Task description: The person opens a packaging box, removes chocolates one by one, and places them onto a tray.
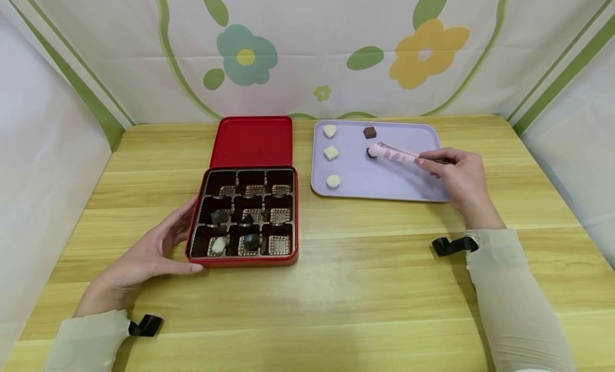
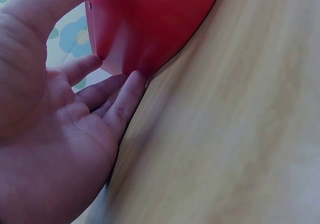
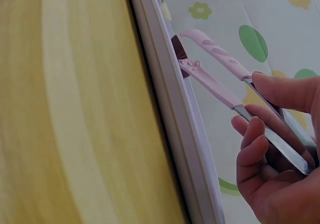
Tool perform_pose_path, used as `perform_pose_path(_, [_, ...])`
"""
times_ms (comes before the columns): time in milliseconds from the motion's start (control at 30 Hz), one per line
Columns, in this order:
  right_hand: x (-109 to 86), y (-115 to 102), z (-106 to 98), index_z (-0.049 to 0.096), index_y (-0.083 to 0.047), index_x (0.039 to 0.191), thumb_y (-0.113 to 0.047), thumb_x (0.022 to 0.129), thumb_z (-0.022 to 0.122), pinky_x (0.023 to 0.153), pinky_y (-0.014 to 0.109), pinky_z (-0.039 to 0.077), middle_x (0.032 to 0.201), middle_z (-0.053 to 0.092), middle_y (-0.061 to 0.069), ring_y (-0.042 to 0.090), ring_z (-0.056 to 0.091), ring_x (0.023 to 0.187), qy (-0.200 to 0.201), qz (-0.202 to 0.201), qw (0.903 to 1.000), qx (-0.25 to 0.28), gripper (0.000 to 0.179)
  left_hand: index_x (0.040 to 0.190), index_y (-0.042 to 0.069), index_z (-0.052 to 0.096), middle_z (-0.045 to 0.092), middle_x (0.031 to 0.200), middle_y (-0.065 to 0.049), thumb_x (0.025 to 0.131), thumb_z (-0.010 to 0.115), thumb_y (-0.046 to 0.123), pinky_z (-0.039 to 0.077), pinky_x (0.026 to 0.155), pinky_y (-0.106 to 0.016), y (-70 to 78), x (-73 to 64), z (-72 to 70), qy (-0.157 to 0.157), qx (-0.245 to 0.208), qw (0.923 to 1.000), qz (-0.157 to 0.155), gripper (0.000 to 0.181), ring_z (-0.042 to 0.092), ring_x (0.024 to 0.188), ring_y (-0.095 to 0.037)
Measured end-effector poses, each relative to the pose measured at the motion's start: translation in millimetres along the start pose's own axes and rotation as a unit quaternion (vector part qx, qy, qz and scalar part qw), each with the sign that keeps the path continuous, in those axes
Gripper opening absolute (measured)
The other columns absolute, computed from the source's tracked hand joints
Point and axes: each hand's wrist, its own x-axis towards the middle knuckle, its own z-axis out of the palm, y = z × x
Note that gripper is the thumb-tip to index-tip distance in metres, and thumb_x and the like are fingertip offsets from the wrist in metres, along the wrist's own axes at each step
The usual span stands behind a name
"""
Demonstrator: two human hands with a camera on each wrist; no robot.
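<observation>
My right hand (image 1: 463, 174) grips a pair of pink-tipped metal tongs (image 3: 225, 92) over the lilac tray (image 1: 384, 188). The tongs' tips are at a dark round chocolate (image 1: 370, 152), partly hidden beneath them. Just behind it sits a brown chocolate (image 1: 369, 132), and down the tray's left side lie a white heart-like piece (image 1: 329, 131), a white square (image 1: 330, 152) and a white round (image 1: 333, 181). My left hand (image 1: 158, 249) rests against the left side of the red box (image 1: 254, 262), thumb along the front corner, fingertips touching the wall in the left wrist view.
A brown divided insert (image 1: 232, 225) fills the box; its cells hold a white piece (image 1: 219, 246), a dark round piece (image 1: 251, 241) and other dark pieces. Behind stands the red lid (image 1: 252, 141). A flowered cloth (image 1: 307, 68) hangs along the wooden table's (image 1: 336, 297) back edge.
</observation>
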Motion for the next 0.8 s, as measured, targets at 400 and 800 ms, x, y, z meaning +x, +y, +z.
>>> perform_pose_path(400, [-4.8, -11, -8, 0.075, -0.012, 0.135, -0.038, 0.092, 0.087, 0.079, 0.006, 0.053, 0.106, 0.070, -0.029, -0.005, 0.065, 0.096, -0.023, -0.069, 0.9959, -0.055, 0.051, 0.175, 0.033, 0.011, 0.017, 0.182, -0.007, 0.083, 0.086, -0.009, 0.038, 0.112, -0.007, -0.5, 0.3, -0.9, 0.002, 0.006, 0.9999, 0.008, 0.125, 0.040, 0.148, 0.007])
perform_pose_path(800, [-31.6, -41, 27, 0.082, -0.010, 0.123, -0.022, 0.093, 0.088, 0.069, 0.013, 0.050, 0.105, 0.075, -0.018, 0.006, 0.064, 0.092, -0.059, -0.185, 0.9808, -0.018, 0.033, 0.174, 0.034, 0.011, 0.017, 0.182, -0.006, 0.084, 0.086, -0.008, 0.042, 0.109, -0.008, 3.0, 0.6, -1.0, -0.003, 0.007, 1.0000, 0.003, 0.125, 0.043, 0.145, 0.005])
